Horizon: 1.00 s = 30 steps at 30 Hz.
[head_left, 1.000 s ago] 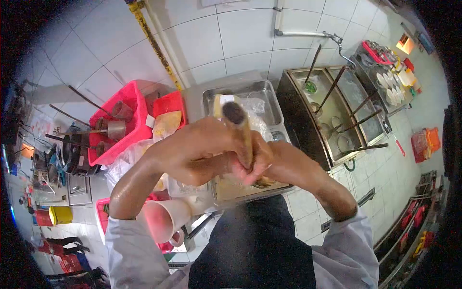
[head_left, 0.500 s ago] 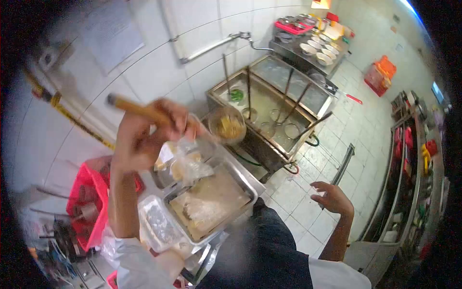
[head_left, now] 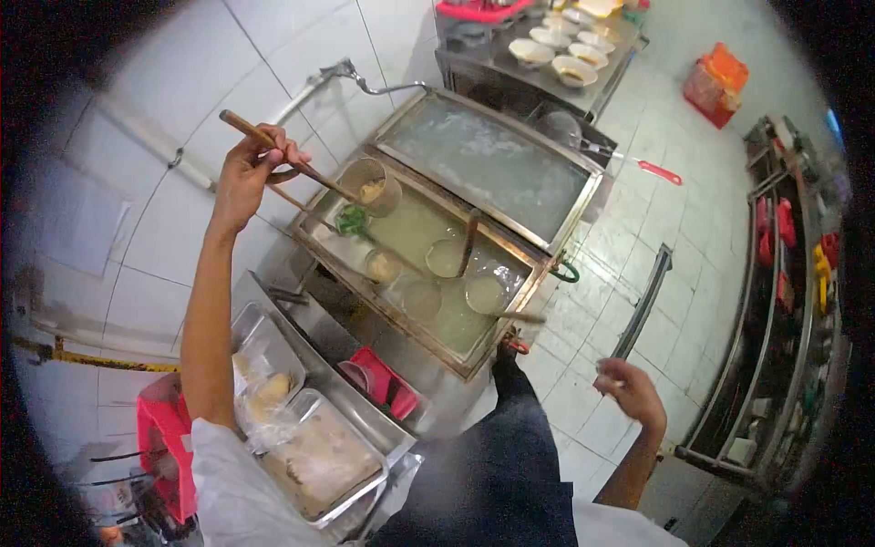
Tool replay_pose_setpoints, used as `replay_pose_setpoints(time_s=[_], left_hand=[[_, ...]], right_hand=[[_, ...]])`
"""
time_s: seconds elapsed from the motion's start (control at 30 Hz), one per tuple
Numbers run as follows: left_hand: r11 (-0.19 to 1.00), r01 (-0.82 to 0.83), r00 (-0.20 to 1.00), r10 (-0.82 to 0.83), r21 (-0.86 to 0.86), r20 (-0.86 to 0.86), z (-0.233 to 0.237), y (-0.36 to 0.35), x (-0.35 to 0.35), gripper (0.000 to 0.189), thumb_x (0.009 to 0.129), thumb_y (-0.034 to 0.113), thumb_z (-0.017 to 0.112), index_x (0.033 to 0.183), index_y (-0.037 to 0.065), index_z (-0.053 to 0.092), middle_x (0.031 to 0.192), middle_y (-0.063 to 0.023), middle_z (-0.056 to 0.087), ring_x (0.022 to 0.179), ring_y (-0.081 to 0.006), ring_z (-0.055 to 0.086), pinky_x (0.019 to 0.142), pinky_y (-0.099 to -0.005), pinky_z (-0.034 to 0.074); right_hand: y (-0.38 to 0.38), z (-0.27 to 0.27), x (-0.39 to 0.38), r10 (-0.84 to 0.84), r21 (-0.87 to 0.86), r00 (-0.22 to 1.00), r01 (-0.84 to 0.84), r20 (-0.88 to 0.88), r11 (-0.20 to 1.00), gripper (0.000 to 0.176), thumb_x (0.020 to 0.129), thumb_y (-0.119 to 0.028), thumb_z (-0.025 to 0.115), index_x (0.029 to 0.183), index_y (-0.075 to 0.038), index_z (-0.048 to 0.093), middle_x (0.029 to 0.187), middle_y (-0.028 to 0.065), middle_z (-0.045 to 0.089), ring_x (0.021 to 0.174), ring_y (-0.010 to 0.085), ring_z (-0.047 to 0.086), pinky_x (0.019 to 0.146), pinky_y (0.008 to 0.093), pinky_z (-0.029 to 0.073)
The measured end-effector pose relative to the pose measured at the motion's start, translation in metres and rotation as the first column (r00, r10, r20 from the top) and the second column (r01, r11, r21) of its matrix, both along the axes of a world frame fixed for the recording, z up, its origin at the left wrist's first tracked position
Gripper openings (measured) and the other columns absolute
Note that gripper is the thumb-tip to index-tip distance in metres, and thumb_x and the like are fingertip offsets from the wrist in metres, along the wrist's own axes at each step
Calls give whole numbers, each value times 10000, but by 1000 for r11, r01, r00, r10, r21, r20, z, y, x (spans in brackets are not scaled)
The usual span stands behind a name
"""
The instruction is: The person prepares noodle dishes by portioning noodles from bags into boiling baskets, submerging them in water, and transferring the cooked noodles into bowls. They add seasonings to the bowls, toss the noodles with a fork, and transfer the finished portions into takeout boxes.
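Note:
My left hand (head_left: 251, 178) is closed round the wooden handle of a noodle strainer (head_left: 386, 196). Pale yellow food, probably noodles, sits inside its mesh basket, over the far left end of a steaming cooker (head_left: 310, 239). Just beside the basket is a bunch of green leaves (head_left: 351, 218), which seems to sit in another strainer. Several more long-handled strainers, one of them a basket (head_left: 447, 258), stand in the cloudy water. Low on the right, my right hand (head_left: 631, 392) hangs over the floor with loosely bent fingers, holding nothing.
Close to my left arm are a metal tray (head_left: 374, 479) with floury remains and a pan of pale clumps (head_left: 271, 392) under plastic. Pink baskets (head_left: 401, 394) stand nearby. Bowls (head_left: 576, 71) fill the far counter. A shelf rack (head_left: 729, 365) lines the right.
My left hand has carried the strainer forward from beside the trays to over the cooker's far left end. The view has shifted towards the cooker. My right hand's fingers have curled slightly.

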<state>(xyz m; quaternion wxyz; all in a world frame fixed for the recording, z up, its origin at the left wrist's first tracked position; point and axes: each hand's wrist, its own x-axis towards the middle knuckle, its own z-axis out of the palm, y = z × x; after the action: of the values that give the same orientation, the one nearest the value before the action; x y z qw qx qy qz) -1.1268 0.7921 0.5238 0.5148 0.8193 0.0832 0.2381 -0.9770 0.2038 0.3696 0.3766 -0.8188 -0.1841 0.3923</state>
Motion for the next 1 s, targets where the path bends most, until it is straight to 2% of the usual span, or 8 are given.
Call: replay_pose_setpoints(time_s=[0.33, 0.43, 0.57, 0.6, 0.63, 0.7, 0.87, 1.0], left_hand=[[984, -8, 782, 118, 180, -612, 4, 8, 53, 221, 880, 39, 564, 1091, -22, 588, 1087, -87, 646, 989, -194, 622, 884, -333, 470], [518, -208, 760, 619, 829, -196, 84, -64, 12, 359, 870, 44, 546, 1228, 41, 565, 1184, -120, 596, 1135, -251, 543, 988, -371, 424], [970, -27, 802, 166, 242, -574, 48, -205, -88, 289, 868, 183, 631, 1132, 63, 629, 842, -83, 683, 844, -252, 669, 838, -328, 525], [912, -160, 983, 112, 377, 146, -26, -245, -43, 407, 736, 233, 787, 1082, 67, 649, 967, -115, 672, 948, -299, 644, 901, -387, 493], [991, -50, 827, 110, 123, -551, -8, -272, -25, 629, 630, 279, 872, 1153, 58, 602, 1177, -141, 598, 1143, -319, 552, 990, -428, 426], [938, -286, 856, 157, -197, -493, -71, -310, 19, 875, 588, 456, 865, 1284, 65, 508, 1325, -159, 514, 1296, -308, 412, 1109, -458, 269], [980, -188, 958, 168, -69, -233, -176, -334, 29, 508, 668, 312, 845, 1075, 100, 625, 1161, -91, 605, 1155, -266, 544, 1022, -492, 356], [859, -492, 871, 483, -140, -92, -110, -288, 11, 698, 627, 478, 842, 1103, 43, 574, 1265, -127, 499, 1250, -281, 412, 990, -486, 335]], right_hand=[[66, -21, 217, -54, 83, 973, 37, 223, 996, 313, 890, -125, 626, 1179, -19, 572, 1000, 102, 665, 913, 168, 630, 797, 291, 509], [85, -64, 303, -222, 145, 959, 198, 174, 969, 416, 873, -127, 630, 1272, -58, 531, 1017, 107, 659, 902, 165, 637, 760, 301, 522], [128, -106, 370, -401, 289, 916, 386, -8, 876, 559, 856, -118, 642, 1374, -113, 432, 1019, 109, 643, 880, 159, 626, 724, 287, 524], [139, -116, 382, -306, 353, 950, 309, -65, 883, 600, 847, -129, 654, 1394, -124, 405, 1028, 117, 638, 887, 162, 626, 718, 285, 523], [149, -116, 391, -196, 342, 979, 203, -56, 918, 583, 871, -116, 610, 1405, -129, 377, 1070, 90, 631, 903, 139, 616, 703, 256, 500], [153, -144, 415, -95, 272, 968, 30, 232, 962, 407, 863, -128, 605, 1261, -71, 541, 869, 52, 670, 785, 109, 615, 658, 242, 479], [141, -134, 430, 70, 80, 726, -171, 684, 982, 209, 897, -134, 565, 1030, -24, 682, 719, 36, 612, 647, 95, 549, 590, 243, 443], [121, -88, 415, -446, 382, 843, 322, 302, 866, 221, 917, -149, 570, 1101, -65, 661, 876, 53, 622, 782, 116, 547, 692, 242, 435]])
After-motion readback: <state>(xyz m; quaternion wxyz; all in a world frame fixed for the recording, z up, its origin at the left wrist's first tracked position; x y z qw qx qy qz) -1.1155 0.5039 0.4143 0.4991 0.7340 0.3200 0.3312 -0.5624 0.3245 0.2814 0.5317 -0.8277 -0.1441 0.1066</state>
